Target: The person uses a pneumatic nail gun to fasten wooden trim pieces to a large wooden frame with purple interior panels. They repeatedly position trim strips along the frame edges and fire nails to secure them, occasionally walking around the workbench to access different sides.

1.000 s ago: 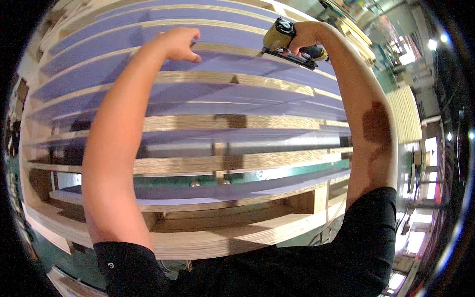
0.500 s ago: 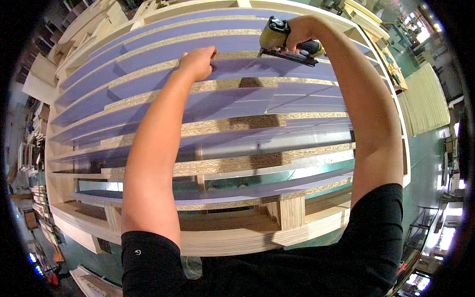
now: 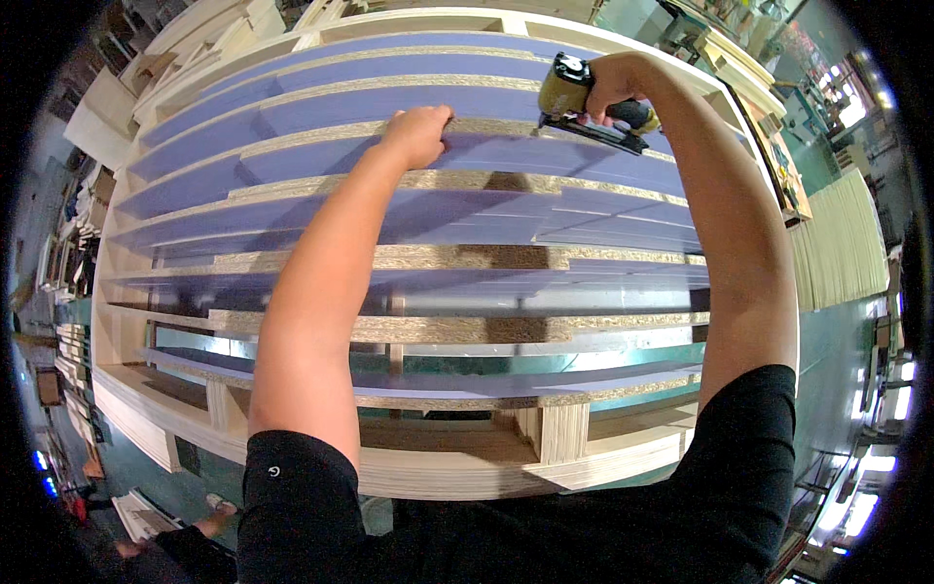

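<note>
My right hand [image 3: 615, 86] is wrapped round the grip of a black and tan nail gun or stapler [image 3: 566, 90]. Its nose rests at the top edge of a particleboard slat [image 3: 496, 127] in the far part of a large wooden frame [image 3: 457, 477]. To its left, my left hand [image 3: 421, 134] is closed over the same slat, gripping its edge. Purple-faced boards [image 3: 448, 216] stand between the slats in rows across the frame. The tips of my left fingers are partly hidden.
Stacked pale sheets [image 3: 842, 243] lie beyond the frame's right side, near a narrow bench [image 3: 778, 161] with tools. Lumber [image 3: 199, 44] is piled at the far left. At the lower left, part of another person [image 3: 195, 545] shows near the floor.
The view has shifted a little, so frame and hands sit slightly lower and further right. Both hands keep their holds. Another person's arm has come into view at the lower left.
</note>
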The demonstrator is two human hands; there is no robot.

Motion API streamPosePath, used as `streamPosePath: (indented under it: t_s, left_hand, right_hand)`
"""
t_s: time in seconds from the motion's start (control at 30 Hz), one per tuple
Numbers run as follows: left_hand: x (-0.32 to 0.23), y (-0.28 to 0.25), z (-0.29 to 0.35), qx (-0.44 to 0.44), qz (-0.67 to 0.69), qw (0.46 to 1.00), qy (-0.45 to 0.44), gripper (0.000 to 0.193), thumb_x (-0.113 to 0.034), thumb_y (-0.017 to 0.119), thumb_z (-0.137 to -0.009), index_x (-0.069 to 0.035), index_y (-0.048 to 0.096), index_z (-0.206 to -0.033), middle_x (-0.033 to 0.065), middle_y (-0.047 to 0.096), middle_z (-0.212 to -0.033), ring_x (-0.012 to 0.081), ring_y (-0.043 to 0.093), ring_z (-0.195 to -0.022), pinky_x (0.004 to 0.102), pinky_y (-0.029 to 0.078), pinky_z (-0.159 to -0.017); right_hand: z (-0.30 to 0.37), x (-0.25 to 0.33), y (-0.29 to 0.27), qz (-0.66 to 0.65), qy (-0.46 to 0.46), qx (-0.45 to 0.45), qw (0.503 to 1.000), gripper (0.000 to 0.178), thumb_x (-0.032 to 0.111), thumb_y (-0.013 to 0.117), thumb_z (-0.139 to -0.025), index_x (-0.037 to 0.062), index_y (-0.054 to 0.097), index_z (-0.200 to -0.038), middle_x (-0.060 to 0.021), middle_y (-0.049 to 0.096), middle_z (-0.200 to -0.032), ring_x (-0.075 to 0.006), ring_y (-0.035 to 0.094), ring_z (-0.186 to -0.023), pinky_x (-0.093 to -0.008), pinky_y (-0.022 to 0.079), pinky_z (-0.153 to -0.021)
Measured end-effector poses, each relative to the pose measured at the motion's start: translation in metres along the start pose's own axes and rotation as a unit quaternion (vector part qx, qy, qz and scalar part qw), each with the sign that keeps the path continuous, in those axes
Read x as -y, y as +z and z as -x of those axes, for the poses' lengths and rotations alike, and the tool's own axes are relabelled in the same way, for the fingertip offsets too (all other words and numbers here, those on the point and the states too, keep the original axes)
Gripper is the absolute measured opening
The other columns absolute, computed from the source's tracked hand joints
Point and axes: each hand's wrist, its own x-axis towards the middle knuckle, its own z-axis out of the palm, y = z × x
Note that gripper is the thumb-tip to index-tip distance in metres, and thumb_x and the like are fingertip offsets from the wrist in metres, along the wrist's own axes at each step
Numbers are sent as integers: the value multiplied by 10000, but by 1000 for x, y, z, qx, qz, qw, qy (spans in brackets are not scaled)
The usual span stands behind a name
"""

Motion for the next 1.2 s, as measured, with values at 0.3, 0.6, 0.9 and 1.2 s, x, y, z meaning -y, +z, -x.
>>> streamPosePath:
  t_s: [0.3,0.6,0.9,1.2]
  left_hand:
    - [36,-10,-9,-37,240,968,62,456,-314,745,-898,-28,635,-1235,226,709,-1149,422,676,-1085,489,539,-923]
    - [228,-78,40,-193,45,977,-82,400,-156,770,-838,-62,652,-1209,175,644,-1306,372,595,-1227,467,488,-1021]
    - [319,-99,63,-19,-46,968,-246,573,-331,790,-864,-234,604,-1397,47,557,-1498,322,493,-1394,514,371,-1148]
    - [372,-41,59,-229,78,958,-154,387,-339,792,-819,-275,736,-1197,11,756,-1165,248,697,-1125,479,483,-1008]
  right_hand:
    - [-26,108,-65,255,-21,-79,964,172,-5,748,-631,7,707,-798,-115,719,-693,-217,703,-631,-410,535,-548]
    - [-96,244,-46,255,-129,-141,948,201,53,720,-683,41,711,-883,-144,730,-715,-231,739,-660,-415,589,-597]
    - [-154,381,-13,177,-195,-64,963,183,143,727,-706,14,699,-832,-93,715,-682,-186,674,-615,-399,518,-584]
    - [-208,435,10,143,-196,-103,965,158,192,742,-646,52,718,-715,-90,713,-692,-208,657,-594,-409,529,-584]
